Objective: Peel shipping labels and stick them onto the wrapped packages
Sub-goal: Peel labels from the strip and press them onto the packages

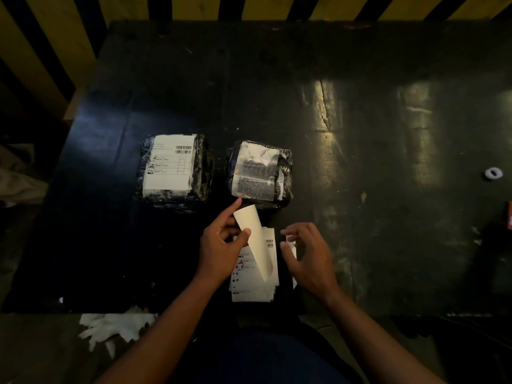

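Two black plastic-wrapped packages lie side by side on a dark table (360, 134). The left package (203, 173) carries a white shipping label (169, 164) on top. The right package (260, 176) shows only clear tape and wrap. Near the front edge lies a small stack of label sheets (257, 286). My left hand (221, 248) pinches a curled white label (253, 234) between thumb and fingers, lifted up off the stack. My right hand (307, 256) hovers just right of the stack with fingers loosely curled, and I cannot tell whether it touches the sheets.
A small white tape roll (493, 173) lies at the far right, with an orange object (509, 220) at the frame edge. Torn white backing scraps (116, 328) lie on the floor by the front left corner. A yellow and black striped wall runs behind the table.
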